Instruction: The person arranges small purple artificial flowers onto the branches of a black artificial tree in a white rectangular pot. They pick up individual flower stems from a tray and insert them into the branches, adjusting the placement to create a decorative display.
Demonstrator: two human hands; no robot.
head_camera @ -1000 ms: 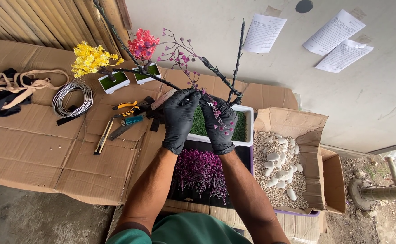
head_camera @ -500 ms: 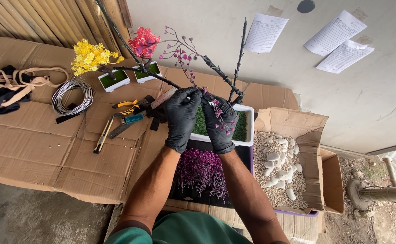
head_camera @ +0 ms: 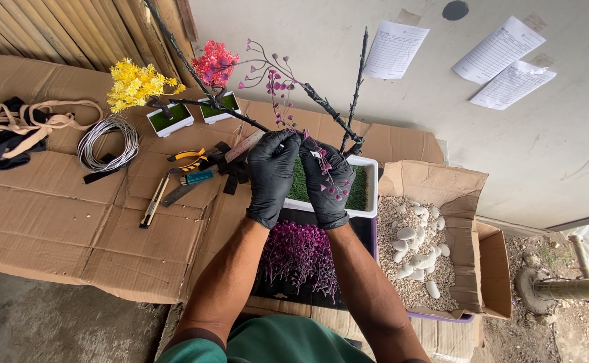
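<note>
Both your gloved hands close on the dark wrapped branch (head_camera: 321, 107) where it rises from the white rectangular pot (head_camera: 367, 195): your left hand (head_camera: 272, 176) grips the stem low, your right hand (head_camera: 326, 185) pinches it among the purple leaf sprigs (head_camera: 278, 84). Just right, the cardboard box of pebbles (head_camera: 419, 259) crowds the pot's edge. Pliers and a knife (head_camera: 177, 181) lie near your left. Open cardboard (head_camera: 52, 208) spreads further left.
</note>
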